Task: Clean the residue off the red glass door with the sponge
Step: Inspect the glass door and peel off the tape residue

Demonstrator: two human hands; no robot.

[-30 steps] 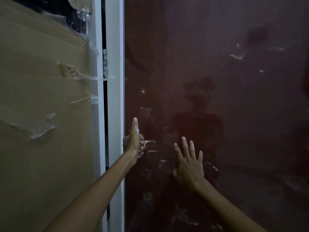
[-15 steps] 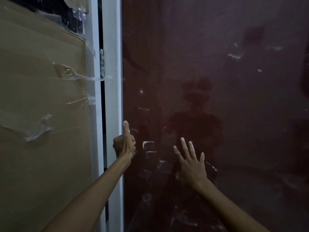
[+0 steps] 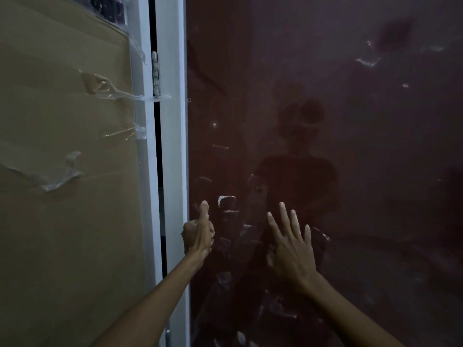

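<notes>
My left hand [image 3: 198,234] is curled into a fist, thumb straight up; I cannot tell whether anything sits inside the curled fingers [image 3: 188,231], and no sponge shows. It is at the door's [image 3: 325,171] left edge, just beside the white frame [image 3: 172,146]. My right hand [image 3: 292,249] lies at three o'clock of it, fingers straight and spread, flat against the red glass, gripping nothing. White residue [image 3: 225,199] sits at one o'clock of my left thumb, between the two hands, with more smears [image 3: 367,61] far off at one o'clock. At nine o'clock, beyond the frame and hinge [image 3: 155,74], stands taped cardboard [image 3: 62,171].
</notes>
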